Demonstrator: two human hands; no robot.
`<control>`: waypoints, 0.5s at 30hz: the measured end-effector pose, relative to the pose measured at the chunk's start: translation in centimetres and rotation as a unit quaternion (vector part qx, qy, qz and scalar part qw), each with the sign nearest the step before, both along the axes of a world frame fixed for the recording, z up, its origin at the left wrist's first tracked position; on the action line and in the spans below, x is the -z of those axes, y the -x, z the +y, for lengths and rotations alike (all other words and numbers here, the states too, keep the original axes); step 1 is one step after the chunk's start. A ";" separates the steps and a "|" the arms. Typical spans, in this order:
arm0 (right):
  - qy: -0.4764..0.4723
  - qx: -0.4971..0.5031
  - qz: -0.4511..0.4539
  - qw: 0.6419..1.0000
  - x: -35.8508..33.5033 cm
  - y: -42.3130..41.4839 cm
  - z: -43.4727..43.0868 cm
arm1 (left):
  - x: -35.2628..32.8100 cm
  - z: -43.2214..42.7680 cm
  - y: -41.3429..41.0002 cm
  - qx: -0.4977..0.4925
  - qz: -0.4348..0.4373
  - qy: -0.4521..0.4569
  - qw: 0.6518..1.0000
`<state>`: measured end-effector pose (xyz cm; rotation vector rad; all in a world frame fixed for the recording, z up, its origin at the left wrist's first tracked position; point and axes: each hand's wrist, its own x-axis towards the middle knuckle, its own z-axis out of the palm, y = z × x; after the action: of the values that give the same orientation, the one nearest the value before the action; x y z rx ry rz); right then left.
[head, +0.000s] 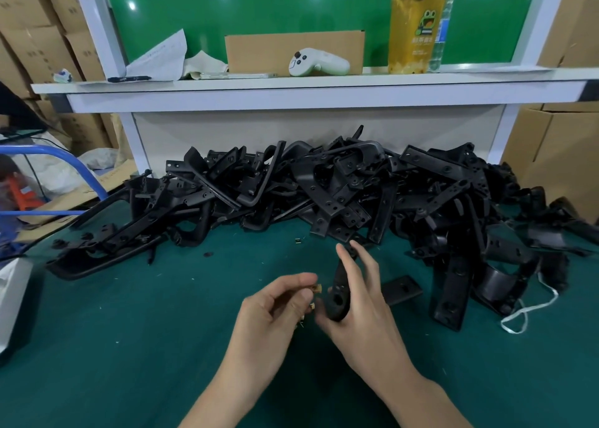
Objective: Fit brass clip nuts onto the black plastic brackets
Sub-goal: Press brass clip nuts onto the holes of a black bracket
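Now the left hand [278,311] pinches a brass clip nut [317,287] just beside the black bracket [338,293] the right hand [363,301] grips; sliding it on probably needs square alignment.

Left hand [275,314], right hand [363,307] — both bare; forearms [418,392] bare to frame edge.

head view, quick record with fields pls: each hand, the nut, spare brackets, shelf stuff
left hand: pinches a brass clip nut
right hand: holds a black bracket beside the nut
fit: nut not yet on the bracket
bracket pile: heaped at the back of the green mat
loose nut: on the mat before the pile
shelf: white controller, drink cup, cardboard box
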<state>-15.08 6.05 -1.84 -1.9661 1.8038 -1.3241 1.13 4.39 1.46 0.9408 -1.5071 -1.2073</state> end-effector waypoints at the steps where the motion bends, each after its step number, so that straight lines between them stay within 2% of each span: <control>1: 0.002 -0.004 0.003 1.000 -0.1 0.0 0.0 | -0.1 0.1 0.1 0.000 -0.003 0.001 1.000; 15: -0.025 -0.037 0.049 0.998 -0.2 -0.1 0.0 | -0.2 0.3 0.2 0.007 -0.010 0.007 1.000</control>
<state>-15.03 6.02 -1.66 -2.0832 1.7693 -1.1702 0.96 4.68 1.65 0.9357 -1.5386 -1.1987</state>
